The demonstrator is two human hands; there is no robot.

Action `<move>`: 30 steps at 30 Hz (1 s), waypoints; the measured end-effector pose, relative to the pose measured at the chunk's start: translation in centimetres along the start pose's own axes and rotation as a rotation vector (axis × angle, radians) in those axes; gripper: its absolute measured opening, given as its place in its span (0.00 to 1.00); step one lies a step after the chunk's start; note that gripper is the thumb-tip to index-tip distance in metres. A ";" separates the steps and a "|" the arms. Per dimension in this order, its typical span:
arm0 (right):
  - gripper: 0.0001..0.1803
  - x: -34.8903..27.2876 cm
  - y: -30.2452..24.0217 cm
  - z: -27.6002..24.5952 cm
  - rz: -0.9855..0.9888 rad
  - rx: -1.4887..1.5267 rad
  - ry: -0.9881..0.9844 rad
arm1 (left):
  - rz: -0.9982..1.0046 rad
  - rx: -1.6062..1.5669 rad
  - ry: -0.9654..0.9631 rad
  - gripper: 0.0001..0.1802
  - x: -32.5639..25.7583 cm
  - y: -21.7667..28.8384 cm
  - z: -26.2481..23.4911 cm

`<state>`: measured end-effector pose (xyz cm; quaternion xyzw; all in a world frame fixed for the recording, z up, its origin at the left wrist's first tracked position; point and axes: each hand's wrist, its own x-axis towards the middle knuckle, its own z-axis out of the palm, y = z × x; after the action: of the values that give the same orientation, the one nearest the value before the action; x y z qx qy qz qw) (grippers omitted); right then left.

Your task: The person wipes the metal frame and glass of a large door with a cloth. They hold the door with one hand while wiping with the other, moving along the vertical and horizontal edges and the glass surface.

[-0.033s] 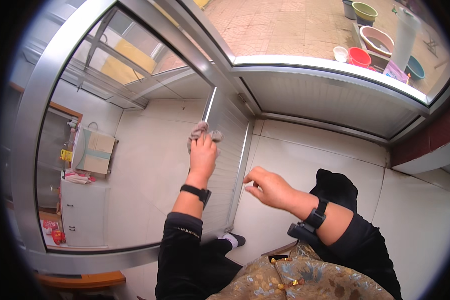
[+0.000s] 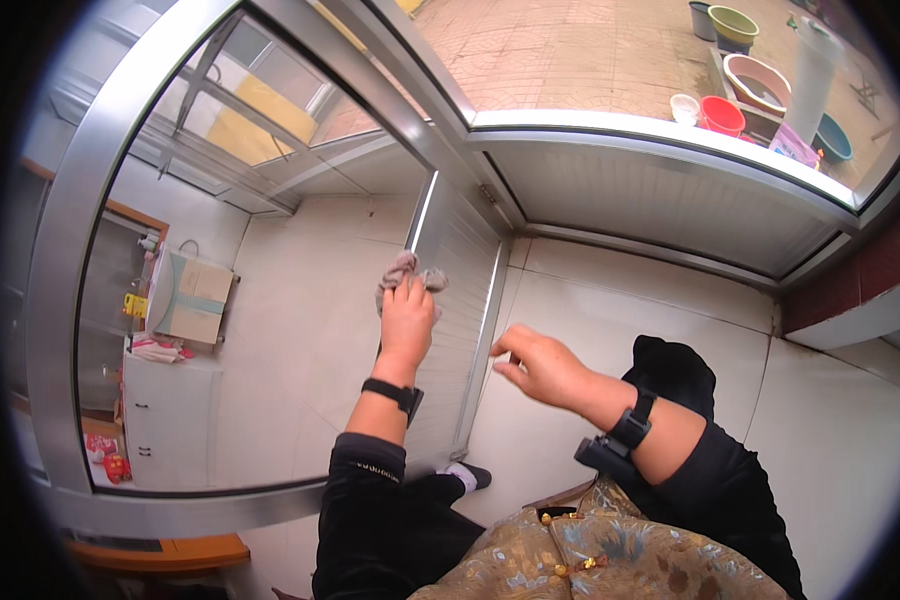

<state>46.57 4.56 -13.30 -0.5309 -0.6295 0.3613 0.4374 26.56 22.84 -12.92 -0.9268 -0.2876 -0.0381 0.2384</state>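
A crumpled greyish-pink cloth point(image 2: 400, 272) is under the fingers of my left hand point(image 2: 407, 325), which presses it against the rail between the glass and the lower panel of a metal-framed door point(image 2: 62, 270). Part of the cloth bunches out past the fingertips on both sides. To the right, my right hand point(image 2: 548, 372) hangs in the air over the floor. Its fingers are loosely bent, thumb and forefinger apart, with nothing between them. The door's ribbed lower panel point(image 2: 455, 300) lies between the two hands.
A fixed ribbed panel point(image 2: 630, 205) under a window sill point(image 2: 610, 123) adjoins the door's hinge side. Outside stand a red bucket point(image 2: 721, 117) and several basins. Through or in the glass appear a white cabinet point(image 2: 170, 425) and a carton point(image 2: 195, 300). My shoe point(image 2: 480, 478) is near the door's bottom.
The door frame and glass have shifted very slightly in the picture, and my left hand with the cloth sits a touch lower. My right hand is nearly unchanged.
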 end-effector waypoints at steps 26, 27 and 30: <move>0.09 -1.3 0.7 1.6 -0.049 -0.265 -0.034 | -0.322 -0.118 -0.071 0.16 -17.6 4.8 -5.0; 0.09 -1.4 0.6 1.7 -0.067 -0.244 -0.025 | -0.292 -0.123 -0.066 0.16 -16.3 4.4 -4.7; 0.09 -1.6 0.4 1.6 -0.133 -0.223 -0.027 | -0.227 -0.145 -0.061 0.14 -12.5 3.4 -3.5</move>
<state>45.30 3.11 -14.45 -0.5284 -0.7053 0.2664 0.3904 18.26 12.32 -13.82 -0.9038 -0.3943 -0.0573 0.1559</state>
